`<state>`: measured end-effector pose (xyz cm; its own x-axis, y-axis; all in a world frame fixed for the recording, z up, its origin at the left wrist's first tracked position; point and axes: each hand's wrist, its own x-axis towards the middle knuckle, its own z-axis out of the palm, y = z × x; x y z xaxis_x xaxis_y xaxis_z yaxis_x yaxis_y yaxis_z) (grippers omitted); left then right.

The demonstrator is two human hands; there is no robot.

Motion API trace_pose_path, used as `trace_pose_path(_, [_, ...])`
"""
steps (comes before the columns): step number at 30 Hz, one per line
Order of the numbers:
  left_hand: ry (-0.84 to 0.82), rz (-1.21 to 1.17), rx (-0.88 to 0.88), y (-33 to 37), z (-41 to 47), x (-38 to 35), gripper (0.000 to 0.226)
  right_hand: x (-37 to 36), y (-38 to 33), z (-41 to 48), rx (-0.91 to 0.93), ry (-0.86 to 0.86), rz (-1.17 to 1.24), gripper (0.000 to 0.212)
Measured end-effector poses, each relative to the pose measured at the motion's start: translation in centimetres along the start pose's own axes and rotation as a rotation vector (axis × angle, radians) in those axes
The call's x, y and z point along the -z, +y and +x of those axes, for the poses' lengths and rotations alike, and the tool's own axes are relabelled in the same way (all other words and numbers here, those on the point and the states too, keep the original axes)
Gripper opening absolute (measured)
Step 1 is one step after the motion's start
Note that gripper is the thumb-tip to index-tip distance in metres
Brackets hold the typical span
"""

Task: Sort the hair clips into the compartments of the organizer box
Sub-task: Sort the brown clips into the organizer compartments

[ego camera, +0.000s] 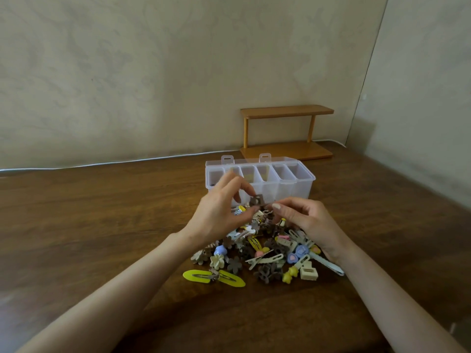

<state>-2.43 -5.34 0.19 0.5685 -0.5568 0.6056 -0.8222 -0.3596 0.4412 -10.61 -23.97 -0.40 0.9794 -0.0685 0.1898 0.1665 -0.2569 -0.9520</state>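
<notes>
A heap of hair clips (257, 253) in brown, cream, yellow, blue and pink lies on the wooden table. Behind the heap stands a clear plastic organizer box (288, 189) with several open compartments. My left hand (221, 212) pinches a small brown square clip (257, 200) between thumb and fingers, just above the heap and in front of the box. My right hand (305, 220) hovers beside it with fingers curled, its fingertips touching or nearly touching the same clip. Two yellow snap clips (214, 277) lie at the heap's near left edge.
A small two-tier wooden shelf (286, 131) stands against the wall behind the box. A white cable (102, 164) runs along the table's far edge. The dark wooden table (102, 225) stretches to both sides.
</notes>
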Motion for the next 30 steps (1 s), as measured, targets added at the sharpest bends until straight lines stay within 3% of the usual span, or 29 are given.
trace_pose_path(6, [0.242,0.157,0.247,-5.5,2.4,3.3,0.022,0.3,0.5,0.1,0.047,0.064,-0.055,0.012])
trace_pose_path(12, [0.149,0.128,0.392,-8.5,4.3,2.8,0.023,0.4,0.8,0.2,0.083,0.092,-0.104,0.009])
trace_pose_path(19, [0.158,0.100,0.344,-7.0,3.0,3.0,0.019,0.4,0.8,0.2,0.102,0.108,-0.108,0.009])
trace_pose_path(24, [0.028,0.082,0.213,-4.1,2.1,3.5,0.012,0.7,0.8,0.1,0.099,0.102,-0.150,0.016])
trace_pose_path(30, [-0.272,-0.059,0.151,-1.3,1.1,2.7,0.009,0.6,0.5,-0.2,0.060,-0.134,-0.387,0.035])
